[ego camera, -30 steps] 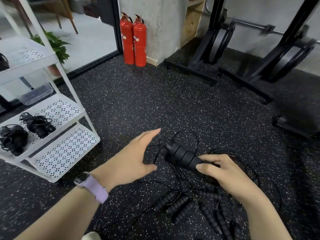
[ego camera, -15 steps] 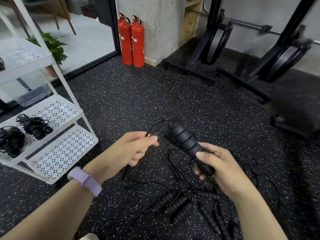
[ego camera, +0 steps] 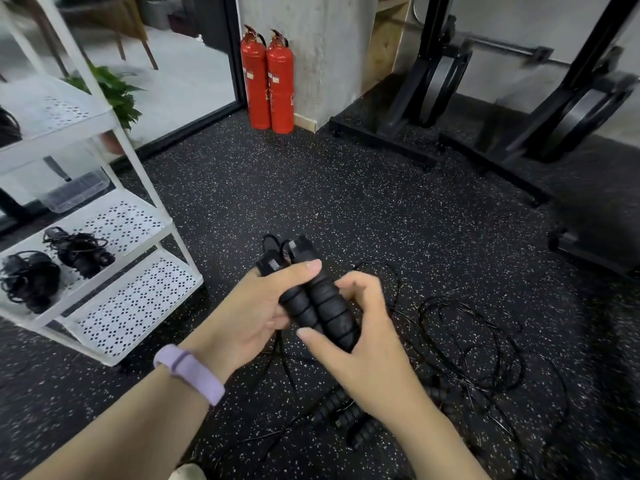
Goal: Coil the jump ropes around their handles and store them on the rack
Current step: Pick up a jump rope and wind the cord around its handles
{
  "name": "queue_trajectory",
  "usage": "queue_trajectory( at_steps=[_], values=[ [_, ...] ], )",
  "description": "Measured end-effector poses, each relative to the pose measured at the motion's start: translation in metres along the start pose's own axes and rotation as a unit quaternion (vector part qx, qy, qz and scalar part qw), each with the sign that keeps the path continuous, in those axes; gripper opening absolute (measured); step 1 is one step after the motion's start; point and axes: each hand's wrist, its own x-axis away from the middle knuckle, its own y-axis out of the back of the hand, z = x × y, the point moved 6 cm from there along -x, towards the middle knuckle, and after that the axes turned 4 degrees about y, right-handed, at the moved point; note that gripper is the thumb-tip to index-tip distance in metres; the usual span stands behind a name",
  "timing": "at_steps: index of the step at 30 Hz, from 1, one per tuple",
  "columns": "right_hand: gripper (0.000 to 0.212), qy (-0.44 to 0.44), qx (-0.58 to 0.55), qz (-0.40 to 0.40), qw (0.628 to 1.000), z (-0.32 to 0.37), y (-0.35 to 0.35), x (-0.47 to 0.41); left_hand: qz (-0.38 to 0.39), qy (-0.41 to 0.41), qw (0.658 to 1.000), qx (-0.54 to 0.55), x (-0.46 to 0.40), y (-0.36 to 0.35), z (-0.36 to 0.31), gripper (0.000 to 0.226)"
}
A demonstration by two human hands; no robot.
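Both handles (ego camera: pixel 317 301) side by side, left hand (ego camera: pixel 249 317) and right hand (ego camera: pixel 360 337) clasping them together. The cord (ego camera: pixel 478 344) trails below the right hand into a tangle (more ropes there), so winding could snag.

Left hand (ego camera: pixel 252 317) and right hand (ego camera: pixel 360 341) grip two black ribbed handles (ego camera: pixel 322 306) side by side, above the speckled floor (ego camera: pixel 346 202). Loose ropes (ego camera: pixel 478 344) lie tangled beneath. White rack (ego camera: pixel 138 299) at left carries two coiled ropes (ego camera: pixel 52 265) on its middle shelf.
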Motion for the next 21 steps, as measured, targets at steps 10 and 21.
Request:
queue_trajectory(
  at_steps=[10,21],
  values=[
    [0.044,-0.174,-0.367,0.158,0.900,-0.005,-0.017,-0.001,-0.017,0.015,0.991,-0.130,0.003,-0.001,0.001,0.045],
    [0.056,-0.103,0.236,-0.067,0.964,-0.021,0.026,-0.004,-0.084,0.071,0.917,-0.385,0.004,0.000,0.018,0.054]
  ],
)
